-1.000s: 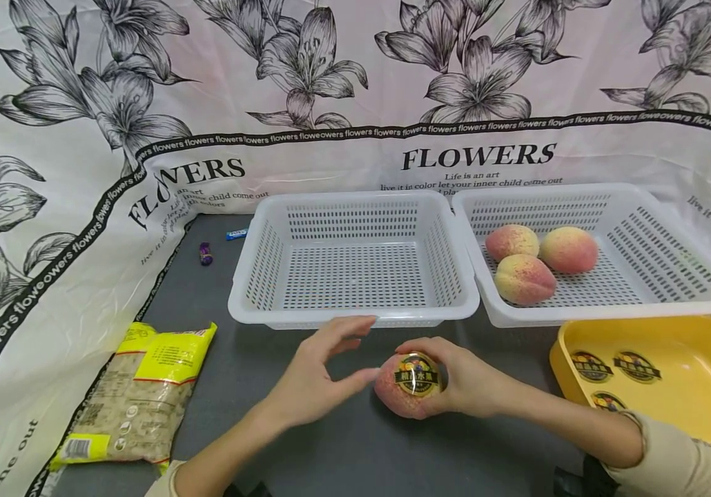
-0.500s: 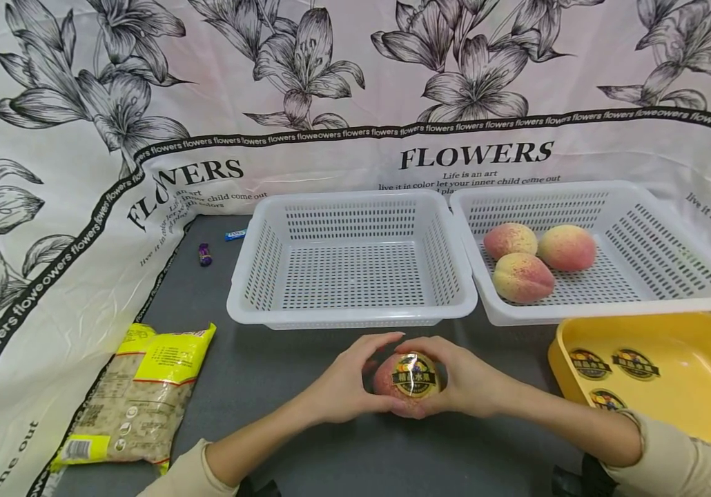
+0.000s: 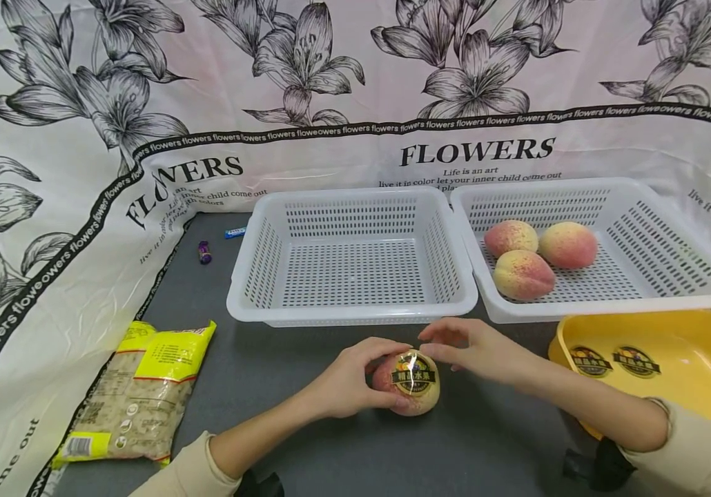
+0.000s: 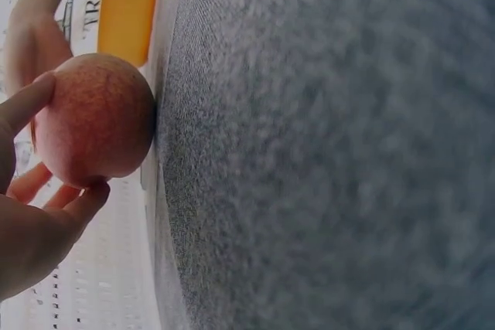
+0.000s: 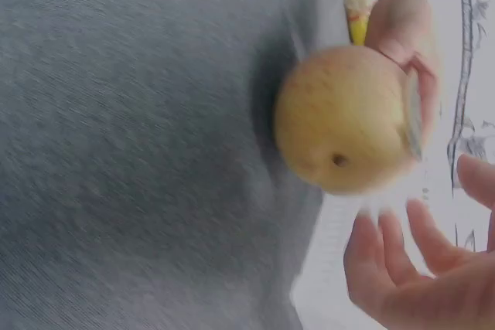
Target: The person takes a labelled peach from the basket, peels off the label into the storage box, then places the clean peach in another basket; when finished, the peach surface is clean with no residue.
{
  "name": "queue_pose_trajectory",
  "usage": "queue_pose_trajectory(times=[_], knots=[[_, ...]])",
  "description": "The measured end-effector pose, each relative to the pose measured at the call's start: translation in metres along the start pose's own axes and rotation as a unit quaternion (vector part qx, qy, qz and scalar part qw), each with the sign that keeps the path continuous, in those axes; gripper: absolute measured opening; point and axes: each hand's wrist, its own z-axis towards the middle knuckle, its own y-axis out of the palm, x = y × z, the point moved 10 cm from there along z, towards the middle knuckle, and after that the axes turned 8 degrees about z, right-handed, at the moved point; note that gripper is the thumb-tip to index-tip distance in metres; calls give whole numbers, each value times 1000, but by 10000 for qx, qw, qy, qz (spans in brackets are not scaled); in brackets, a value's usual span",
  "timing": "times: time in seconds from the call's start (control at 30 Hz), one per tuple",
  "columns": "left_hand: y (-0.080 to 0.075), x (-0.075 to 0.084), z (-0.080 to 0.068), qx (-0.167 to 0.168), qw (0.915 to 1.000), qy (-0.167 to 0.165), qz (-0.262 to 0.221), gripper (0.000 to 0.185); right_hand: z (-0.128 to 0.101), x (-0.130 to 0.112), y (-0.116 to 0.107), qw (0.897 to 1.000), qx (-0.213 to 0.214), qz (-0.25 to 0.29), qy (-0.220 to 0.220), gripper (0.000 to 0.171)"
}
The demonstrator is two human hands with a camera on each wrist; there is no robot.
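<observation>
The left hand (image 3: 346, 384) curls round the near-left side of a peach (image 3: 406, 383), thumb and fingers wrapped against its skin; the left wrist view shows the fingertips (image 4: 87, 197) pressed to the fruit (image 4: 93, 117) as it rests on the grey table top (image 4: 325, 152). The right hand (image 3: 470, 347) hovers just over the far side of the same peach with its fingers loose and spread, gripping nothing; from the right wrist view its fingers (image 5: 421, 229) stand apart from the fruit (image 5: 344, 117), a small gap between them. On top of the peach sits a round gold-and-black sticker (image 3: 414, 376), glossy and facing up.

The peach sits on the dark table (image 3: 306, 455) in front of two white slotted baskets. The left basket (image 3: 250, 276) lies just beyond the hands. The right basket (image 3: 660, 241) touches it side to side and holds three more peaches (image 3: 538, 255), bunched close together in its left half. At the right edge, near the right forearm, is a yellow tray (image 3: 697, 359) with two of the same round stickers (image 3: 613, 360) lying in it.

Off to the left a yellow-topped packet (image 3: 141, 390) lies flat on the table. Farther back, near the left basket's far corner, are a small purple thing (image 3: 205, 252) and a small blue one (image 3: 235, 232), too small to name. A white cloth (image 3: 51, 207) printed with black lilies and the word FLOWERS drapes behind and along the left side.
</observation>
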Motion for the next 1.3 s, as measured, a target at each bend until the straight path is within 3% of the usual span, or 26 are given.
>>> queue_pose_trajectory(times=[0.17,0.43,0.9,1.3], knots=[[-1,4,0,48,9998,140,130,66,3,7,0,9909,-660,805,852,39],[-2,9,1,97,9972,358,653,66,10,-2,6,9855,-1227,484,1071,31],[-1,13,3,30,9968,469,652,66,13,-9,9,9824,-1336,407,1244,20],[-1,15,4,39,9950,550,838,64,17,-18,11,9862,-1216,-289,1081,11]])
